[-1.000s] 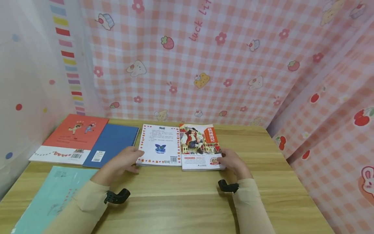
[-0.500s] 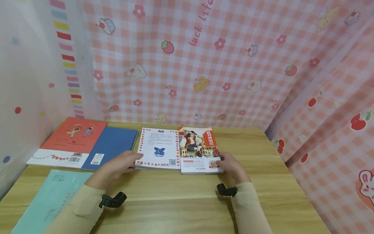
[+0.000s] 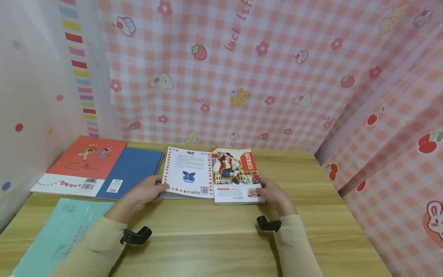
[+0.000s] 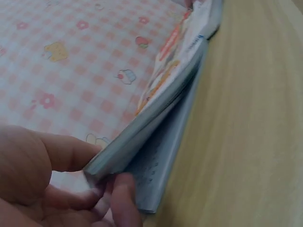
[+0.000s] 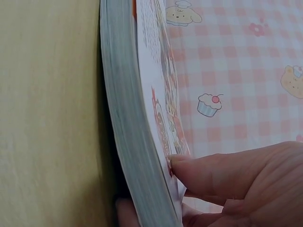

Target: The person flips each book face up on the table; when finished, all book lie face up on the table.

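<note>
A white paperback (image 3: 188,169) with a leaf border and a blue butterfly picture lies face down at the table's middle. My left hand (image 3: 152,191) pinches its lower left corner, thumb above and fingers beneath. In the left wrist view this raised block of pages (image 4: 128,137) tilts up from a flat lower layer (image 4: 163,161). Against its right side is a thicker paperback (image 3: 237,173) with a hatted figure on the cover. My right hand (image 3: 275,192) grips that book's right edge; in the right wrist view the thumb (image 5: 213,172) presses the cover and a fingertip shows below the page block (image 5: 128,104).
To the left lie a red and white book (image 3: 86,157) and a blue spiral notebook (image 3: 138,165), side by side. A teal booklet (image 3: 62,231) sits nearer, partly behind my left sleeve. Checked curtains (image 3: 221,77) hang behind the wooden table (image 3: 207,242).
The white paperback's left side has come up from the layer beneath it, with my left thumb and fingers now pinching its corner. My right hand stays at the thicker paperback's edge.
</note>
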Tool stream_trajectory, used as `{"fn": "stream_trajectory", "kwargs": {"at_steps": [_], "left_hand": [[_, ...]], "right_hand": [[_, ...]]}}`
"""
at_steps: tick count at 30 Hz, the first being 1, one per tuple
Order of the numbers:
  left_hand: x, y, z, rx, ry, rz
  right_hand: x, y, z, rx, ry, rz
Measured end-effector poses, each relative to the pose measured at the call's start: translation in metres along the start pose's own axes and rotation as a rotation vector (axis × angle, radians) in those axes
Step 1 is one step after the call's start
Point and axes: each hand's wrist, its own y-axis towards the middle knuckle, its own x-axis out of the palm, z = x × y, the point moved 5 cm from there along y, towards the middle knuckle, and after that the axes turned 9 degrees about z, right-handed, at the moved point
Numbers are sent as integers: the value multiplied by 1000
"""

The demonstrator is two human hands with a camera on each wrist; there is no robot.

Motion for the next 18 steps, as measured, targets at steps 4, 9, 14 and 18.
{"fn": "stream_trajectory", "kwargs": {"at_steps": [4,9,14,18], "left_hand": [[3,0,3,38,31,45],[5,-6,10,50,-21,4],[4,-9,15,33,-97,-14],[2,-8,14,29,-138,-21]], "right_hand": [[-1,-2,-1,0,-10,6],[1,-4,-4,-18,-24,6],[2,-3,-6,-19,-21,-3],[1,-3,-5,-9,-26,3]]}}
